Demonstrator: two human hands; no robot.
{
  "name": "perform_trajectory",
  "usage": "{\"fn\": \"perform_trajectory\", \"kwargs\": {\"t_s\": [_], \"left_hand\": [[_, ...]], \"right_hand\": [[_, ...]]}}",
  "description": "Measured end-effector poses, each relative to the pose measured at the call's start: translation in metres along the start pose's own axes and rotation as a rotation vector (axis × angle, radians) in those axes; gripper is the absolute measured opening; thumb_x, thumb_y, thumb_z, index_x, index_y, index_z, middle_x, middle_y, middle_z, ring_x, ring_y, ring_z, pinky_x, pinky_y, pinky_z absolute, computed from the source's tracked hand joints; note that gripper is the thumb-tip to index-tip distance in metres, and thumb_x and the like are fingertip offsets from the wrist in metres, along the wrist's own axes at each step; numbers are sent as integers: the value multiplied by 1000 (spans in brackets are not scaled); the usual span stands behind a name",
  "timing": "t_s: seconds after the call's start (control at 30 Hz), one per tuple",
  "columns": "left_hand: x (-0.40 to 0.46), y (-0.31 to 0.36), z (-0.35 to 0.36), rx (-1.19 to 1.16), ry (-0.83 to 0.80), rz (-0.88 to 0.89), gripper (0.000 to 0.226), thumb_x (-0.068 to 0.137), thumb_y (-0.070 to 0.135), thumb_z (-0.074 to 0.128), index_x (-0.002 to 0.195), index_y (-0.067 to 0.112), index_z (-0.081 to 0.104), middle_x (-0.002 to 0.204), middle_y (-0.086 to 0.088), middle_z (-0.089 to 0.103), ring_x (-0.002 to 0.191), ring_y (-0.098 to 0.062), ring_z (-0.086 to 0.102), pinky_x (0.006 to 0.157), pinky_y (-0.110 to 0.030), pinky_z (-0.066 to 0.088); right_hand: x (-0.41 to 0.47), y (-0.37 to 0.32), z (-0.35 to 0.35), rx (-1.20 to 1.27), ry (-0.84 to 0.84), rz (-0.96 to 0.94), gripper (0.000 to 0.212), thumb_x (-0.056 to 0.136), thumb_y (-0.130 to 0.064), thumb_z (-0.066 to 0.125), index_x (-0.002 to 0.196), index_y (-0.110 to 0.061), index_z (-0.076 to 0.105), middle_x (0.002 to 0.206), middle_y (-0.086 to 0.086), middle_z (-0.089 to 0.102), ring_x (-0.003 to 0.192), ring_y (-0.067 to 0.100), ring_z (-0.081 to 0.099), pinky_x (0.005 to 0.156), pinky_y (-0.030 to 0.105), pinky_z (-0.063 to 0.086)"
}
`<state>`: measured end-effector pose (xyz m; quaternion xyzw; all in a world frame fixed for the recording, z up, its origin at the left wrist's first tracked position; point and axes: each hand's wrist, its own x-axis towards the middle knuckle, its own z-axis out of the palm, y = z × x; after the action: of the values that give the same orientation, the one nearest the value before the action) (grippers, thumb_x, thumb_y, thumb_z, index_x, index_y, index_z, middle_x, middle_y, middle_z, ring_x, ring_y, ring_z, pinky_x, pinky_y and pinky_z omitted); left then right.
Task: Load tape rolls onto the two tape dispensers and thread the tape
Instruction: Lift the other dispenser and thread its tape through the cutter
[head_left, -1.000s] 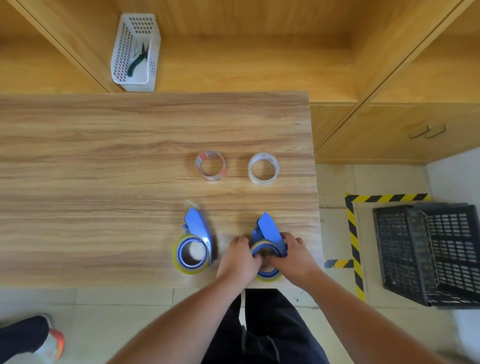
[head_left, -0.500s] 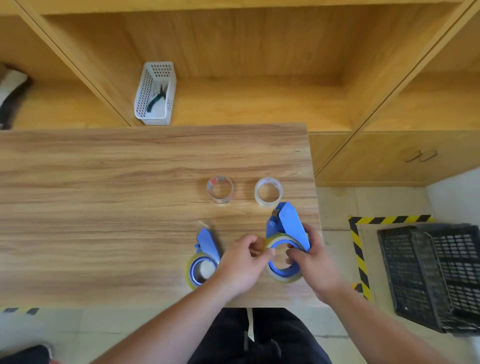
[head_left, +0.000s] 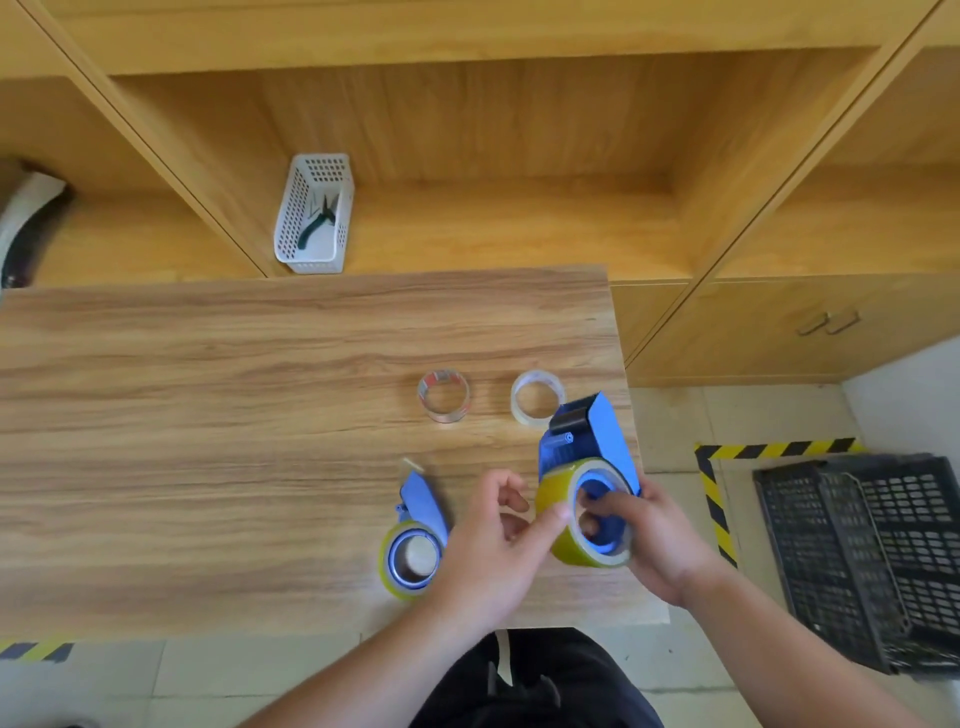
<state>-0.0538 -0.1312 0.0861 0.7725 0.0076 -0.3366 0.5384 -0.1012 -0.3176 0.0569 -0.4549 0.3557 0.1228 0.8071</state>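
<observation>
Two spare rolls (head_left: 443, 396) (head_left: 537, 397) behind dispensers (head_left: 413, 540) (head_left: 587, 499); right dispenser apparently off table (head_left: 208, 415).

A wooden table (head_left: 208, 415) is seen, with 3 things lying directly on it. A blue tape dispenser (head_left: 413, 540), loaded with a yellowish roll, is placed near the front edge. Farther back, 2 clear tape rolls (head_left: 443, 396) (head_left: 535, 397) are set side by side, apart.
</observation>
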Motion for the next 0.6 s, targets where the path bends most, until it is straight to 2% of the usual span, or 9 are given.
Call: {"fn": "perform_trajectory", "kwargs": {"t_s": [0.1,0.13,0.2,0.27,0.33,0.4,0.47,0.6], "left_hand": [[6,5,-26,208,-73,225,34,82,60,68,114,49,61,101,20,50,75,-4,53,77,-19,48],[9,8,-35,253,-116,281,30,85,55,70,113,48,65,99,23,47,72,-2,50,74,-16,43],[11,14,-48,333,-197,358,27,85,55,71,110,45,70,97,25,45,67,-3,49,67,-14,39],[12,17,-56,402,-223,424,31,84,60,70,108,43,73,96,21,47,71,-9,54,68,-19,43],[10,21,-61,457,-214,495,28,88,58,66,107,38,75,96,16,51,84,-14,61,77,-25,49],[5,26,-65,538,-198,587,22,95,49,60,102,33,74,95,16,55,81,-14,63,74,-35,53],[1,31,-68,660,-170,695,18,96,40,57,96,29,71,92,16,57,74,-11,62,67,-38,53],[3,40,-75,798,-210,665,19,94,37,56,82,28,67,81,12,56,71,-13,58,65,-39,52]], "right_hand": [[-7,2,-1,28,-139,117,37,68,4,62,102,18,59,91,26,57,80,38,50,66,36,48],[-9,3,1,22,-182,147,44,68,4,62,108,21,56,94,28,56,85,40,49,68,36,48],[-16,3,7,14,-254,190,49,67,4,61,113,20,57,93,27,60,83,38,54,66,35,51],[-23,0,14,37,-314,213,44,67,5,59,110,13,66,89,24,67,77,34,66,62,34,56],[-28,-2,20,71,-362,217,44,67,6,56,108,7,72,90,24,70,76,30,71,61,33,58],[-29,-2,25,106,-384,225,47,68,7,55,112,6,71,95,24,71,79,29,72,63,33,59],[-28,1,28,124,-392,248,48,69,7,55,115,8,69,98,24,71,80,29,72,64,34,59],[-26,9,30,102,-402,314,46,72,3,58,117,7,67,95,22,69,80,29,70,68,36,58]]}}
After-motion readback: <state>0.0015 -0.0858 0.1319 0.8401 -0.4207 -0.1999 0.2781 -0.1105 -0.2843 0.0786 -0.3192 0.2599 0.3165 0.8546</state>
